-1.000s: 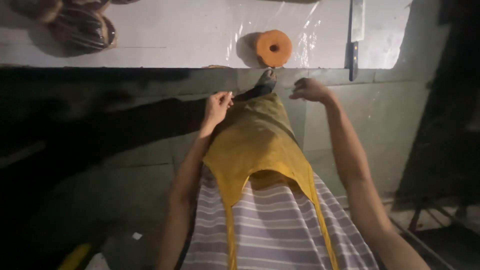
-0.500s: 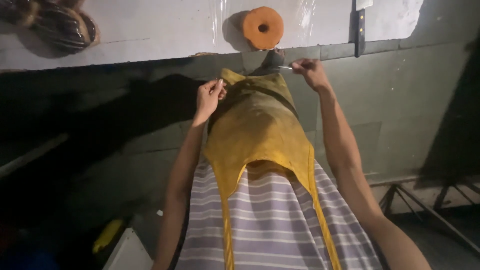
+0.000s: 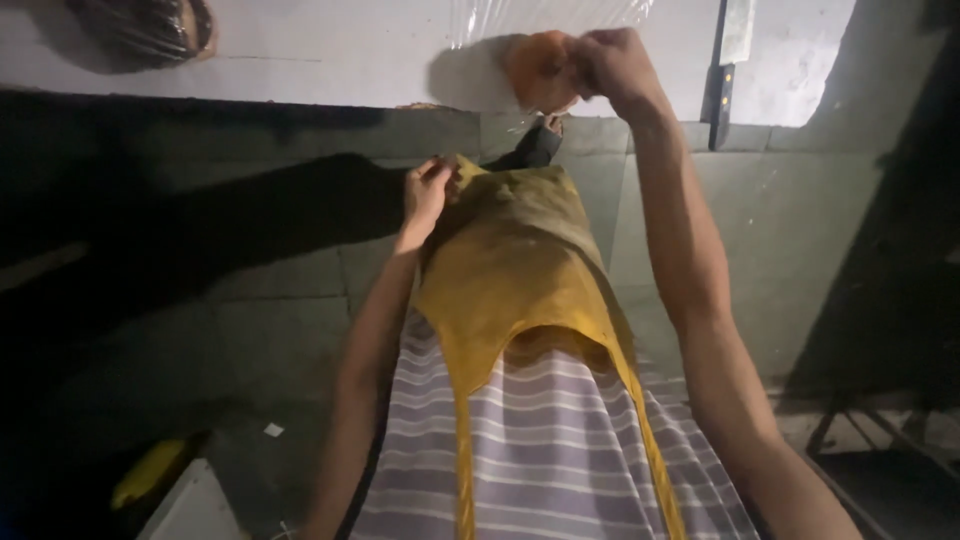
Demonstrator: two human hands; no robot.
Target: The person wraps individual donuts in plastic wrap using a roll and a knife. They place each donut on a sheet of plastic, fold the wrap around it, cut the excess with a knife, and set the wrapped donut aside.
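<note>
Closed around one orange ring-shaped roll [image 3: 538,68], the right hand [image 3: 612,62] has its grip wrapped over the roll's right side, fingers curled tight and knuckles turned toward the camera, so the roll shows only partly past the fist. That roll sits at the near edge of the white bench [image 3: 330,50], on a sheet of clear plastic film [image 3: 550,12] that shines under the light. The right arm runs straight out from the shoulder to the bench, nearly fully stretched, wrist bent slightly inward.

One left hand [image 3: 428,192] is held lower and closer to the body, its grip pinched shut on the top left corner of the yellow apron [image 3: 515,270]; the fingers fold over the cloth edge and the forearm angles up from the elbow alongside the torso. One apron hangs over one striped shirt [image 3: 560,450], pale with darker bands.

On the bench I count one knife [image 3: 728,60] with a dark handle, lying just right of the right hand with its handle over the bench edge, and one dark bundle wrapped in plastic [image 3: 140,28] at the far left, well apart from both hands. Down on the dim floor at lower left lie one yellow object [image 3: 150,470] and one white box corner [image 3: 195,505]
</note>
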